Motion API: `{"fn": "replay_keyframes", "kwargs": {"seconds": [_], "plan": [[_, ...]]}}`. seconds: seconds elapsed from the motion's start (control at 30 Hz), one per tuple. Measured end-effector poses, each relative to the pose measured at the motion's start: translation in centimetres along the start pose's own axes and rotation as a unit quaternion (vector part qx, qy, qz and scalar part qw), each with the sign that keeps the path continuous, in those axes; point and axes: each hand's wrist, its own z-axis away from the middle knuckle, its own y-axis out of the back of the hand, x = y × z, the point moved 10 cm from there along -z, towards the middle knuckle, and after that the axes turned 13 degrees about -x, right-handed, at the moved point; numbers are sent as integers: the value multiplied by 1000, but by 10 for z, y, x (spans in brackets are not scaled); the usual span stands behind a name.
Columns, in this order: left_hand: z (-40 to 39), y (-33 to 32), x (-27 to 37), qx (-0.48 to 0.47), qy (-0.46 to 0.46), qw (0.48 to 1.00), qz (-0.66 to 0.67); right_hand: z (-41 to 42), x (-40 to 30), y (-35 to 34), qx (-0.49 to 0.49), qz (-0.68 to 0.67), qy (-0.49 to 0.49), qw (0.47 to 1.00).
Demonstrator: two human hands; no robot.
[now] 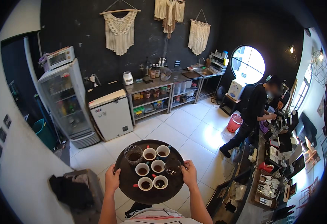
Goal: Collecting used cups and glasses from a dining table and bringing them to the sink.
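Observation:
A round dark brown serving tray [149, 196] is held out in front of me at waist height. My left hand [112, 177] grips its left rim, thumb on top. On the opposite rim my right hand [189, 171] has hold, close beside a clear glass [173, 167]. Several white-lined cups with dark liquid stand on the tray, among them one with a red handle [145, 184] at the near side and one with a blue handle [163, 152] at the far right. A patterned cut-glass tumbler [133, 155], also holding dark liquid, stands at the far left.
A white chest freezer [111, 117] and glass-door fridge [65, 103] stand ahead left, beside a steel worktable [152, 86]. A co-worker [254, 109] works at the right counter, near a red bucket [234, 123]. Cutlery fills a wooden tray [257, 197]. A grey bin [92, 179] stands left.

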Motion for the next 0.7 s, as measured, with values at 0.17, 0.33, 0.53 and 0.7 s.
{"fn": "replay_keyframes", "kwargs": {"seconds": [0.17, 0.33, 0.53, 0.7], "plan": [[-184, -50, -19, -66, -29, 997, 38, -137, 34, 20, 50, -72, 21, 996], [-365, -110, -15, -120, -28, 992, 28, -261, 55, 54, 121, -117, -2, 986], [-536, -204, 7, -215, -38, 974, 63, -383, 69, 115, 182, -88, 13, 979], [-680, -296, 4, -259, -47, 961, 88, -496, 103, 173, 220, -91, 4, 971]]}}
